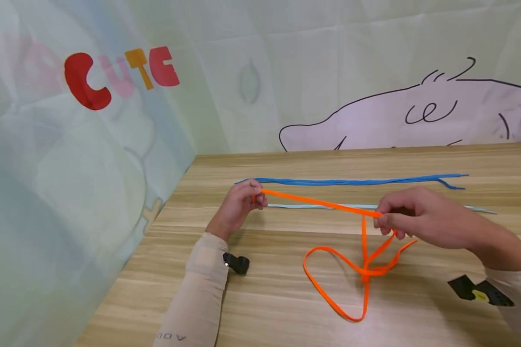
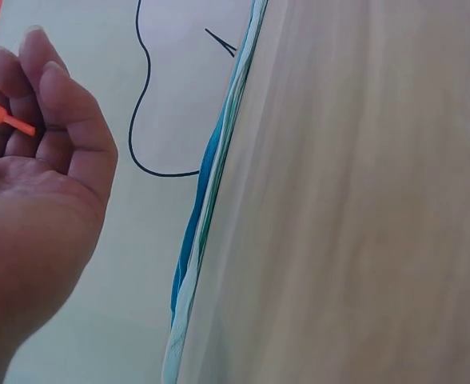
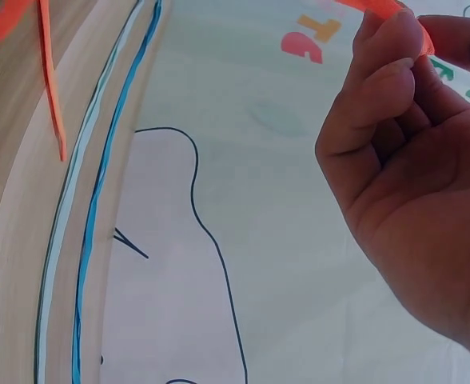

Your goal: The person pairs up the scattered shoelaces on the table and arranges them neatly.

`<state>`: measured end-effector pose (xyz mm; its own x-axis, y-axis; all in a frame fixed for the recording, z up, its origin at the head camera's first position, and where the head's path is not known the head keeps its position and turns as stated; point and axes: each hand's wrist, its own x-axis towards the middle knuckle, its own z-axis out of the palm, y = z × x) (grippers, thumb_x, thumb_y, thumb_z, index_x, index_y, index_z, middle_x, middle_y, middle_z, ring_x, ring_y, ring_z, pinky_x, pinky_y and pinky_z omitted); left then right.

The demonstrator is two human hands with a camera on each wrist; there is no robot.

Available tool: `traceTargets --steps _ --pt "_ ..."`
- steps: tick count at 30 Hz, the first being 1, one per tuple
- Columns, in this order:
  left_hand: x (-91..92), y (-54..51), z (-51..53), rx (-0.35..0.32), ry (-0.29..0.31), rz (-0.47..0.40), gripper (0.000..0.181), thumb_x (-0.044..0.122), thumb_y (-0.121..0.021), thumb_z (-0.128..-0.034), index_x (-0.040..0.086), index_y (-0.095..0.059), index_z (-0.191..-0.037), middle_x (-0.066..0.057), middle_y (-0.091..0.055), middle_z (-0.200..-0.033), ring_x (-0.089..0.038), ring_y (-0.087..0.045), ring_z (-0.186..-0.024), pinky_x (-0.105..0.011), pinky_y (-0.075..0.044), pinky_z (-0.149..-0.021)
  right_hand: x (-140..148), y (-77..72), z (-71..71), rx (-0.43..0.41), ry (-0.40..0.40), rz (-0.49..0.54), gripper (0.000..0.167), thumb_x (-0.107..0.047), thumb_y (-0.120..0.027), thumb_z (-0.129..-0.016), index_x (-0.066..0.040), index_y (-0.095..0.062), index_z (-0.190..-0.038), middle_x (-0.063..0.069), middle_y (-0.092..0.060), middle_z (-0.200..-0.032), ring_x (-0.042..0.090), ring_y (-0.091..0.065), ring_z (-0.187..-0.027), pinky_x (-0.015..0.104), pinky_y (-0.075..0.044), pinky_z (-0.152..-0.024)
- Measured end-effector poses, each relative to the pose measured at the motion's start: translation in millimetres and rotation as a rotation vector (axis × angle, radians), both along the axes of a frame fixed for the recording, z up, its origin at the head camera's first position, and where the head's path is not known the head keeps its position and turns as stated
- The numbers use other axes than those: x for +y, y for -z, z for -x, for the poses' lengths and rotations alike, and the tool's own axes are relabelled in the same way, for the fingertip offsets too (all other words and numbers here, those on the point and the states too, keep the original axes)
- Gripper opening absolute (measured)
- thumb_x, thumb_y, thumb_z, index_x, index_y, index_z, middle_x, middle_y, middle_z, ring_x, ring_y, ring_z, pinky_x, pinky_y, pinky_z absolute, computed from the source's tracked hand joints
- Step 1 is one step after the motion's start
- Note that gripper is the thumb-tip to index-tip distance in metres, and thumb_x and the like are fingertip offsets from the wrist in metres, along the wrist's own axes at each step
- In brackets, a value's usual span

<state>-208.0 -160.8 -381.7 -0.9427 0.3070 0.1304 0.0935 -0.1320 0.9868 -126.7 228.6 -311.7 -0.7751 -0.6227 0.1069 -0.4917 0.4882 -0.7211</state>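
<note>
An orange shoelace point(image 1: 317, 202) stretches nearly straight between both hands above the table. My left hand point(image 1: 239, 205) pinches it near one end; in the left wrist view a short tip of the lace point(image 2: 17, 124) sticks out beside the curled fingers. Farther along, my right hand point(image 1: 421, 217) pinches the lace between thumb and fingers. Below the right hand, the rest of the lace hangs down and lies in loose loops on the wood, its other tip pointing right. Behind the hands lies a pale blue shoelace point(image 1: 286, 206), partly hidden by the right hand.
A doubled blue shoelace point(image 1: 347, 182) runs across the back of the wooden table point(image 1: 278, 299), its two tips apart at the right. Printed cloth walls point(image 1: 260, 86) rise along the table's back and left edges. Each forearm wears a small black camera point(image 1: 238, 263).
</note>
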Motion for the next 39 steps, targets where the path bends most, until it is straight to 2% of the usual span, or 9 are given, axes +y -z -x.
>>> traceTargets --steps 9,17,22,27,34,37,39 --pt "-2.4 0.7 1.7 0.008 -0.004 -0.032 0.021 0.008 -0.047 -0.0973 0.010 -0.057 -0.079 -0.002 -0.056 -0.072 -0.019 -0.058 -0.072 -0.030 -0.050 -0.074 8.1 -2.0 0.5 0.097 -0.051 0.074 0.023 -0.005 -0.062 -0.098 -0.025 -0.068 -0.088 -0.005 -0.062 -0.077 0.015 -0.057 -0.064 0.028 -0.047 -0.053" --pt "-5.0 1.2 1.0 0.008 -0.024 -0.048 0.020 0.009 -0.047 -0.0964 0.010 -0.057 -0.079 -0.001 -0.056 -0.071 -0.019 -0.059 -0.073 -0.031 -0.049 -0.074 13.6 -6.6 -0.3 0.113 -0.155 0.181 0.028 0.006 -0.060 -0.096 -0.020 -0.070 -0.090 -0.003 -0.063 -0.079 0.015 -0.058 -0.064 0.029 -0.048 -0.053" --pt "-8.8 2.1 1.7 0.008 -0.050 -0.055 0.019 0.008 -0.047 -0.0956 0.011 -0.058 -0.080 0.000 -0.057 -0.071 -0.019 -0.060 -0.073 -0.031 -0.048 -0.074 17.8 -6.9 0.5 0.133 -0.174 0.233 0.031 0.011 -0.059 -0.094 -0.017 -0.071 -0.092 -0.002 -0.064 -0.082 0.015 -0.059 -0.067 0.030 -0.049 -0.055" --pt "-13.0 2.2 2.2 -0.011 -0.094 -0.091 0.020 0.007 -0.046 -0.0952 0.010 -0.057 -0.079 0.000 -0.057 -0.070 -0.019 -0.059 -0.072 -0.031 -0.046 -0.073 20.3 -5.4 2.2 0.145 -0.178 0.280 0.033 0.015 -0.056 -0.092 -0.015 -0.071 -0.090 -0.001 -0.063 -0.079 0.015 -0.055 -0.065 0.031 -0.044 -0.052" --pt "-18.3 3.8 3.3 -0.025 -0.117 -0.117 0.022 0.009 -0.044 -0.0957 0.009 -0.055 -0.077 0.000 -0.054 -0.070 -0.020 -0.057 -0.072 -0.032 -0.044 -0.074 23.8 -3.9 6.4 0.111 -0.255 0.393 0.038 0.021 -0.047 -0.093 -0.008 -0.070 -0.089 0.006 -0.062 -0.079 0.017 -0.056 -0.067 0.033 -0.043 -0.050" --pt "-17.2 2.2 2.5 -0.027 -0.119 -0.107 0.021 0.009 -0.044 -0.0961 0.009 -0.054 -0.078 -0.001 -0.053 -0.070 -0.020 -0.056 -0.072 -0.032 -0.043 -0.074 25.5 -4.3 7.3 0.103 -0.248 0.418 0.036 0.022 -0.046 -0.093 -0.006 -0.069 -0.089 0.007 -0.060 -0.077 0.018 -0.055 -0.069 0.033 -0.043 -0.052" --pt "-16.3 1.4 2.5 -0.026 -0.117 -0.106 0.021 0.009 -0.044 -0.0963 0.009 -0.054 -0.078 -0.002 -0.053 -0.070 -0.020 -0.056 -0.072 -0.032 -0.043 -0.073 26.8 -5.4 6.3 0.122 -0.202 0.402 0.036 0.020 -0.047 -0.093 -0.007 -0.069 -0.088 0.005 -0.060 -0.076 0.018 -0.055 -0.069 0.032 -0.043 -0.054"
